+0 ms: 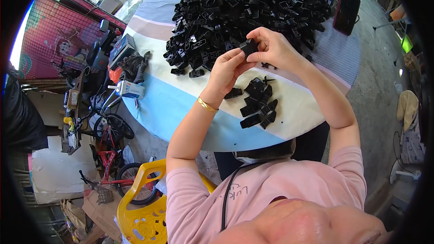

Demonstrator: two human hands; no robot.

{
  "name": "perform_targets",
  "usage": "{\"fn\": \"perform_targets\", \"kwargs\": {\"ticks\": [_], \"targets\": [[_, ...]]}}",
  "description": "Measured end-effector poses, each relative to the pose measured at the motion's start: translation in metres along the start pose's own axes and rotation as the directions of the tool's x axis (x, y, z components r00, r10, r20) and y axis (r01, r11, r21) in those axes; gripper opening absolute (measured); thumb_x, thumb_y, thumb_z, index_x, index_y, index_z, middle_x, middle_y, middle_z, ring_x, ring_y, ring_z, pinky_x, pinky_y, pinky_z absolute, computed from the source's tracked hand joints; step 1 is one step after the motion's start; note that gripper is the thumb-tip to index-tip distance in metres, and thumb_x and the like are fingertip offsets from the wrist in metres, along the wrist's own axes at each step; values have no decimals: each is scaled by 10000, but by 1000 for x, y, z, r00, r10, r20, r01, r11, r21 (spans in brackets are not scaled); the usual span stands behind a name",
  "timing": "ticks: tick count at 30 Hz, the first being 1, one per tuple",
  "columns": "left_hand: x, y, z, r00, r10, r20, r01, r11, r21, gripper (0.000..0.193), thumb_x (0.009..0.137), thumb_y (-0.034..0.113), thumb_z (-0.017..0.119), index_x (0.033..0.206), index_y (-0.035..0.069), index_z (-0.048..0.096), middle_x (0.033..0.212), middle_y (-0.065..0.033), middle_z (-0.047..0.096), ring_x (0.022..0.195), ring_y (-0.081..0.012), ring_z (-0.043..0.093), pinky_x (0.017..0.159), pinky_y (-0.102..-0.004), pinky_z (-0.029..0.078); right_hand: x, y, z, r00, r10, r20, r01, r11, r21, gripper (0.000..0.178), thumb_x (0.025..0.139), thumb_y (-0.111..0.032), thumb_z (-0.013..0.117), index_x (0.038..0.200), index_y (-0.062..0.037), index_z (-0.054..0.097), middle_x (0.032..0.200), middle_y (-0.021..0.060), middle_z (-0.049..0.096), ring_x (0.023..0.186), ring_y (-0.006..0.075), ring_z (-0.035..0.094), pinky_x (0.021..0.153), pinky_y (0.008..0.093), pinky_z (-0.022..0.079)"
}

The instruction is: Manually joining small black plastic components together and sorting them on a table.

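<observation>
From the head view, I see a small black plastic piece (248, 46) just above the middle of the frame, pinched in the fingertips of both the left hand (227, 69) and the right hand (276, 50). A light grip could let it slip onto the smaller black cluster (257, 101) below, where lookalikes would hide it. The big black heap (244, 11), top centre, looks loose; a bumped wrist might send bits sliding toward the phone (347, 12), upper right.
</observation>
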State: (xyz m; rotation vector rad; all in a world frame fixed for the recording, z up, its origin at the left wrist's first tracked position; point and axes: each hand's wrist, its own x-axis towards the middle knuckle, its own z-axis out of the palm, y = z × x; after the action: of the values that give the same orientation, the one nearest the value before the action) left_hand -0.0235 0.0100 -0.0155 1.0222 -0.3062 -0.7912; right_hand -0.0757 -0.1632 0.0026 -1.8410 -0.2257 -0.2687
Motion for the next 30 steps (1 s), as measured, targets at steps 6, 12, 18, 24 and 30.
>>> {"fn": "perform_targets", "kwargs": {"ticks": [6,12,18,24,30], "targets": [[-4,2,7,994,104,-34,-97,981,170,280,914,56,453,1163,-66,495,1008,-97,584,900,-162,601,881,-290,504,-5,-10,6,986,-167,-20,138,875,-465,418,633,-65,746,1015,-38,578,852,69,610,644,160,571,596,271,478],[-5,7,6,986,167,6,-157,915,372,327,889,77,544,1182,-60,498,965,-59,578,865,-105,572,824,-250,505,-3,-9,7,865,-499,48,438,706,-556,420,616,-96,752,1007,-63,604,811,58,573,718,211,560,614,304,478],[-4,10,3,987,157,24,-152,891,427,352,854,76,610,1167,-57,518,912,-29,577,840,-77,543,760,-221,500,-3,-6,10,837,-541,78,493,685,-536,402,637,-125,733,1009,-62,593,820,61,558,762,231,553,675,322,474],[-8,6,5,969,243,-37,-197,856,478,298,856,67,601,1119,-55,536,904,-34,584,841,-103,569,779,-237,512,-6,-1,27,772,-625,119,508,492,-707,463,657,-210,732,1064,-80,555,900,35,572,866,223,551,839,354,428],[-1,12,-4,951,307,-29,-224,751,622,301,853,28,576,1140,-47,522,949,-100,633,822,-132,612,705,-235,514,16,11,-9,886,-449,-121,326,785,-527,360,758,-165,686,1076,-37,577,1068,108,583,981,273,555,847,360,450]]}}
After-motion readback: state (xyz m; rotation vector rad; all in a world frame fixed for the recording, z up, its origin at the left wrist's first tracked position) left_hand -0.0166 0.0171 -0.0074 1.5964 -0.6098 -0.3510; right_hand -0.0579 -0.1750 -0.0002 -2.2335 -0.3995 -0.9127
